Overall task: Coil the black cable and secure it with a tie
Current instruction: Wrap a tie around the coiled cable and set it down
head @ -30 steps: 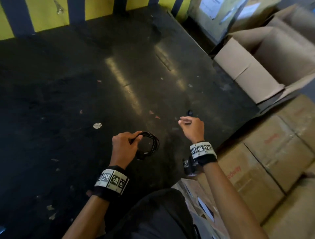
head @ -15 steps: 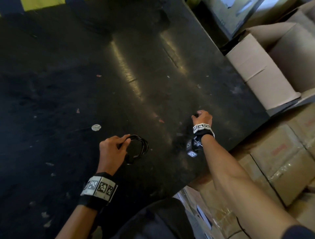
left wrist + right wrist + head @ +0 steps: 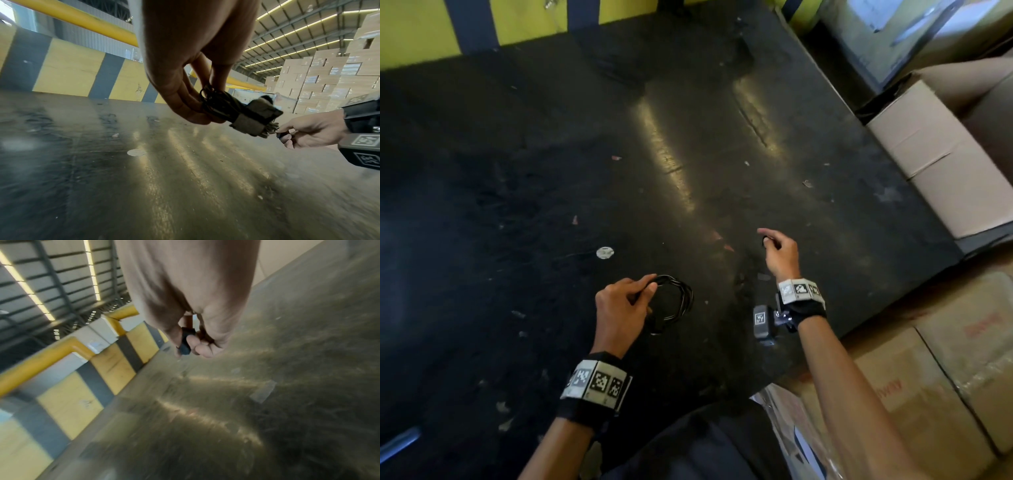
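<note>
The black cable [image 3: 678, 299] is wound into a small coil that hangs just above the dark table [image 3: 517, 205]. My left hand [image 3: 650, 286] pinches the coil at its top between thumb and fingers. In the left wrist view a grey-brown band [image 3: 255, 116] wraps the bundle [image 3: 218, 104] below my left hand [image 3: 203, 112]. My right hand [image 3: 765, 240] is further right and forward, apart from the coil, and pinches a small black piece [image 3: 186, 342], apparently a tie. The same piece [image 3: 282, 134] shows beside the bundle's end.
Cardboard boxes [image 3: 928, 154] stand beyond the table's right edge, and more boxes [image 3: 945, 359] are stacked near my right arm. A yellow and grey striped barrier [image 3: 421, 31] runs along the back. A white round sticker [image 3: 604, 253] and small scraps lie on the table.
My right hand reached forward down to the table, then lifted back up with the small black piece pinched in it. The left hand kept holding the coil in about the same place.
</note>
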